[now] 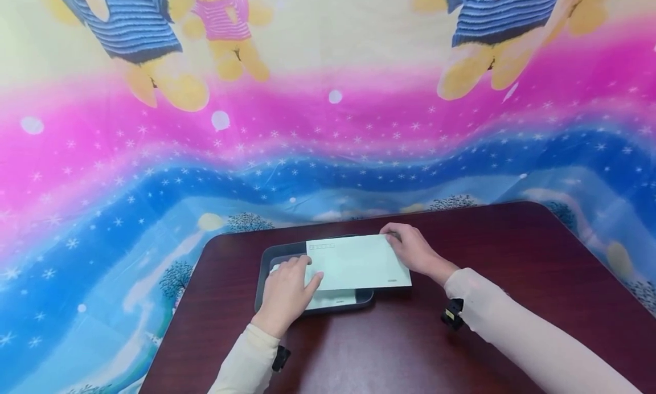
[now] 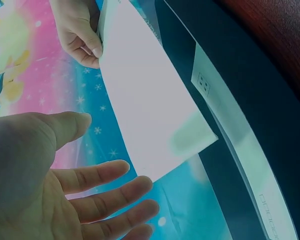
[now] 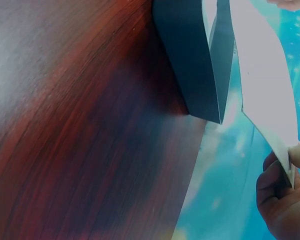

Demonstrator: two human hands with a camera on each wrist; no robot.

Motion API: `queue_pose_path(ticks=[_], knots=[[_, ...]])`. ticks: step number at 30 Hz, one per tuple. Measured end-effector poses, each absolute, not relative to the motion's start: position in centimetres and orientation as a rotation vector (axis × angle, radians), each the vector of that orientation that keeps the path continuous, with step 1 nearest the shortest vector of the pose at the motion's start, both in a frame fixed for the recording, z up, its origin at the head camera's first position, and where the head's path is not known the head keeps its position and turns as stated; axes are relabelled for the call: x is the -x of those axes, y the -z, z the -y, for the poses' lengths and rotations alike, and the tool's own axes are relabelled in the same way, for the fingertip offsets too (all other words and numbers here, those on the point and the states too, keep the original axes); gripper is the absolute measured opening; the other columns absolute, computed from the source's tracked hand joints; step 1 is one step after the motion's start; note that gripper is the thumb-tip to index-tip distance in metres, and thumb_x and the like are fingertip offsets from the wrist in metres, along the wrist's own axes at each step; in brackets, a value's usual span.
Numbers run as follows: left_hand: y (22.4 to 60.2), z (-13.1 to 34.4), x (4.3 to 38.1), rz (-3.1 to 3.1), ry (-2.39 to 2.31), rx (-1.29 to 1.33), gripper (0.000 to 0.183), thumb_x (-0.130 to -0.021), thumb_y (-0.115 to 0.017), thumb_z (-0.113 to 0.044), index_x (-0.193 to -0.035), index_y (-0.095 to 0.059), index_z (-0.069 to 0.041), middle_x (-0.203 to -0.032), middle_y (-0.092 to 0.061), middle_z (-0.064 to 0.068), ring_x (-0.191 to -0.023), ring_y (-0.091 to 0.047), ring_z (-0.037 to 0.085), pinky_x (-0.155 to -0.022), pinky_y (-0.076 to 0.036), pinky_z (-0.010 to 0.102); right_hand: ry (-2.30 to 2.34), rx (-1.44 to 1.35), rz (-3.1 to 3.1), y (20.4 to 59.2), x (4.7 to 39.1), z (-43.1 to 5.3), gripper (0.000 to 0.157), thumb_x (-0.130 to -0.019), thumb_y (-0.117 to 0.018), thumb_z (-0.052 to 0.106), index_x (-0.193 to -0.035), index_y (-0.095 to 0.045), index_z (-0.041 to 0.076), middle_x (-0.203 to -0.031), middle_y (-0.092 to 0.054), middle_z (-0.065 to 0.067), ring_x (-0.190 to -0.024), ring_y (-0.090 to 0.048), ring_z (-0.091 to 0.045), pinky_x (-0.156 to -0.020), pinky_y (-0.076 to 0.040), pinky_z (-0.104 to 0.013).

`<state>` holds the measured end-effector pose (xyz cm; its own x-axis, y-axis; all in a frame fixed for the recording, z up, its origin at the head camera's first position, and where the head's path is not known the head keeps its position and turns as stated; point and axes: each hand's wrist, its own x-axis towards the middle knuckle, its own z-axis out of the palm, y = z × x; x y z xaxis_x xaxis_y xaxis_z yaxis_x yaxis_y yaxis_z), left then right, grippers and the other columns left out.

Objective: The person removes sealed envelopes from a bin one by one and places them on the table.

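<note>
My right hand [image 1: 411, 250] pinches a pale envelope [image 1: 359, 263] at its far right corner, thumb on one face and curled fingers on the other. Printed postcode boxes show at the envelope's upper left. It is held above a dark tray [image 1: 263, 269], and its right part reaches past the tray's side. My left hand [image 1: 286, 288] is at the envelope's left end; in the left wrist view its fingers [image 2: 112, 200] are spread and fairly straight, close to the edge. Whether they touch it I cannot tell. Inside the tray lies another envelope [image 1: 335, 298], partly covered by the raised one and my left hand.
The tray stands on a dark red-brown wooden table [image 1: 461, 348], near its far left side. Behind the table hangs a colourful cloth [image 1: 328, 126] with bears and snowflakes. Small black devices are strapped at both wrists, one on the right sleeve [image 1: 512, 320].
</note>
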<state>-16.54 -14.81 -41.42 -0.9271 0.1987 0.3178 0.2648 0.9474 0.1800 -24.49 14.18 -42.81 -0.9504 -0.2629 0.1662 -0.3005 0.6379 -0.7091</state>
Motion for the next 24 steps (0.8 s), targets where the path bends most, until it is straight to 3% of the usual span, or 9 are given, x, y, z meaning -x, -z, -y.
queue_pose_path(ticks=[14,24], knots=[[41.7,14.1,16.5,2.764,0.33,0.406,0.036,-0.094,-0.071,-0.04,-0.113,-0.071,-0.009,-0.096,-0.074,0.007,-0.075,-0.068,0.021,-0.062,-0.055,0.035,-1.221,-0.491,2.781,43.6,24.0,-17.4,0.022,-0.104,-0.05,0.005,-0.118,-0.067,0.003,-0.124,-0.068,-0.021,-0.113,-0.065,-0.035,-0.09,-0.053,-0.052],[41.9,13.2,16.7,2.775,0.337,0.428,0.036,-0.094,-0.07,-0.042,-0.112,-0.071,-0.011,-0.098,-0.074,0.006,-0.08,-0.069,0.021,-0.065,-0.057,0.037,-1.199,-0.466,2.786,43.9,23.9,-20.5,0.023,-0.105,-0.05,0.005,-0.12,-0.066,0.001,-0.125,-0.066,-0.024,-0.116,-0.063,-0.04,-0.093,-0.051,-0.056]])
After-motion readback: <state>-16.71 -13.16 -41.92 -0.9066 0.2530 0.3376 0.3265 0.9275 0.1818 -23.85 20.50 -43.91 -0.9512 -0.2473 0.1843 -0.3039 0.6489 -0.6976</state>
